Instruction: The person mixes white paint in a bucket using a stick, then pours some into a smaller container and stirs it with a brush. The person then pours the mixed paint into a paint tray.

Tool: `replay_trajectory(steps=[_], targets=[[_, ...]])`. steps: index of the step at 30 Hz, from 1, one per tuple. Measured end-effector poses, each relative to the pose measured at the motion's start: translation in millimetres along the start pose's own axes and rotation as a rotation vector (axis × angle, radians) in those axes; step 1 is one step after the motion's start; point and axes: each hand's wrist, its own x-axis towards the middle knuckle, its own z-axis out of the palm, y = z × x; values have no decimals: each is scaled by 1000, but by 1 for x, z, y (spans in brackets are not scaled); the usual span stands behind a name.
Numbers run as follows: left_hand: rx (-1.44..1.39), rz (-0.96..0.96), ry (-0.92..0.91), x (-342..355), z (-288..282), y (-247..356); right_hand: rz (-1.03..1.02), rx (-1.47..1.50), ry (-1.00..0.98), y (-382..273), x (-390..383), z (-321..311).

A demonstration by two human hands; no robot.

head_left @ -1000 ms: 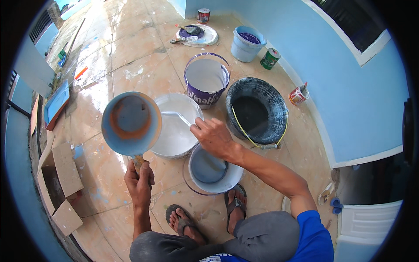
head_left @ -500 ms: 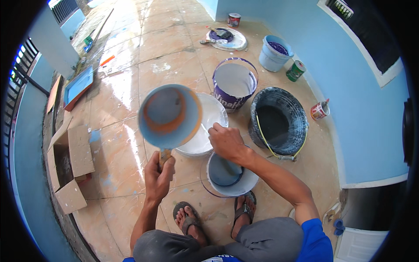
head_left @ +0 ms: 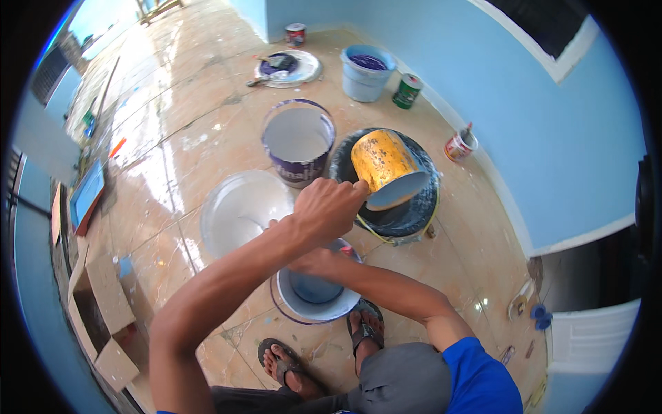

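Observation:
My left hand [head_left: 331, 205] is closed round the handle of a dipper [head_left: 387, 162], yellow and scuffed outside, pale blue inside. The dipper tilts over the black bucket [head_left: 416, 212], its mouth facing down toward me. My left forearm crosses above my right hand [head_left: 307, 261], whose fingers are mostly hidden. From those fingers a thin pale stick [head_left: 252, 221] reaches into the wide white bucket [head_left: 219, 203], which holds white paint. Below my right wrist stands a smaller pail [head_left: 318, 309] with grey-blue contents.
Ahead are a purple paint bucket [head_left: 298, 168], a paint-smeared lid [head_left: 307, 67] with brushes, a light-blue bucket [head_left: 364, 84] and a green can [head_left: 407, 92]. At left lie a paint tray [head_left: 87, 194] and a cardboard box [head_left: 112, 293]. A blue wall [head_left: 496, 131] bounds the right.
The dipper in my left hand has swung right, from above the white bucket to over the black bucket, and tipped over. My left arm now crosses my right. The view has shifted right.

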Motion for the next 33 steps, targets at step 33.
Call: replay_trajectory(steps=[33], targets=[[-1084,-661,390,-214,-92,-51,204,-330,-149,-5,37,-49]])
